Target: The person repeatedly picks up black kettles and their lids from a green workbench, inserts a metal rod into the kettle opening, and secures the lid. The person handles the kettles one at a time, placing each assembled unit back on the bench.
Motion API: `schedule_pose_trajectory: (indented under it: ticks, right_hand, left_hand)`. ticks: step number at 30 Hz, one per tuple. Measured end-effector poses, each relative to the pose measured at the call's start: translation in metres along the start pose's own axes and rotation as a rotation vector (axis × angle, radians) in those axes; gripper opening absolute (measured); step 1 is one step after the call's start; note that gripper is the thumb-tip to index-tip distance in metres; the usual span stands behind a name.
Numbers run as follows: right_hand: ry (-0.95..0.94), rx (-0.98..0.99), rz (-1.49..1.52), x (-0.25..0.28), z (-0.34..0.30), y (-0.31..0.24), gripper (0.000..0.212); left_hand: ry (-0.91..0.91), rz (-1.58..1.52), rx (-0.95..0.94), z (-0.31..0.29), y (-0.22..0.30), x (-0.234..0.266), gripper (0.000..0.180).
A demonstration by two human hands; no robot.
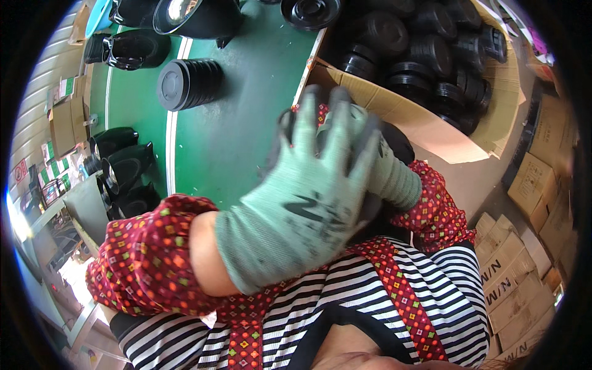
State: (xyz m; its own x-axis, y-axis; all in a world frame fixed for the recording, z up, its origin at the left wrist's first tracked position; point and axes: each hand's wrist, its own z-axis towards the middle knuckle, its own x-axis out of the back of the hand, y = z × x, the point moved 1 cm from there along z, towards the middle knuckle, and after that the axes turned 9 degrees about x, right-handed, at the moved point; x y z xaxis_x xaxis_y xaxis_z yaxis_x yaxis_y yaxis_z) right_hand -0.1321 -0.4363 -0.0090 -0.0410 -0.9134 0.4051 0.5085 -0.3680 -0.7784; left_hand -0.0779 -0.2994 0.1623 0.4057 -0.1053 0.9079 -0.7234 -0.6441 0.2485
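Note:
In front of my chest my two hands cross over each other, both in pale green knit gloves with dark coated fingertips. My left hand (pixel 314 179) lies on top, its back toward me and its fingers spread and stretched away from me. Behind it, my right hand (pixel 388 169) reaches in from the right; its fingers are mostly covered. Something black and rounded (pixel 398 142) shows beside the right hand, but its kind is hidden. Beyond the hands, a stack of round black ribbed plastic parts (pixel 190 83) lies on its side on the green tabletop (pixel 240 117).
To the far right, an open cardboard box (pixel 425 120) is filled with stacked black round parts (pixel 431 55). Glossy black housings (pixel 139 49) stand along the table's far and left sides. A round black lid (pixel 311 11) lies at the far edge. Closed cartons (pixel 515 277) are piled at right.

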Motion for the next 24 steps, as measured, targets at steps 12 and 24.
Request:
schedule_pose_trajectory:
  ticks: [12, 24]
  right_hand:
    - [-0.53, -0.267, -0.399, 0.067, 0.035, -0.077, 0.068]
    - [-0.531, -0.292, -0.814, 0.056, 0.032, -0.099, 0.067]
  left_hand:
    - [-0.296, -0.258, -0.234, 0.02, -0.101, -0.041, 0.046]
    - [-0.016, -0.337, -0.54, 0.063, -0.125, -0.091, 0.051]
